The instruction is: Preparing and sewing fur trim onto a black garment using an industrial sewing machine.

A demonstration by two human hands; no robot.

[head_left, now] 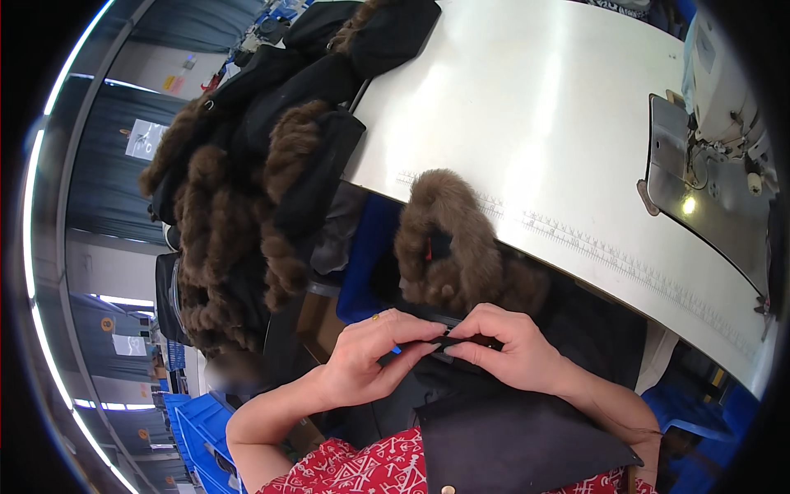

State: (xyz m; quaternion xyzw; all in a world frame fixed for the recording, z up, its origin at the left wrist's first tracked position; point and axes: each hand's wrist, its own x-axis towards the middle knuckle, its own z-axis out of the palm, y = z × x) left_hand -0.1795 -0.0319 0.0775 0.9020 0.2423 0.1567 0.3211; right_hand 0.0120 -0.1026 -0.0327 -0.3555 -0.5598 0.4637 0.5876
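In front of my chest, my left hand [370,352] and my right hand [514,347] face each other, fingertips almost meeting. Both pinch the edge of a black garment [568,329], thumbs below and forefingers above. Exactly which part of it lies between the fingers is hard to make out. A small blue tip [397,350] shows at my left fingers; what it belongs to is hidden. Brown fur trim [453,222] loops up just beyond my hands, against the table's near edge. Dark cloth spreads over my lap.
A white table [527,99] with ruler marks along its near edge reaches away to the right. On it stands a sewing machine [728,107] with a lit lamp. Black fur-trimmed coats [247,165] are heaped at left. Blue crates [206,436] sit lower left.
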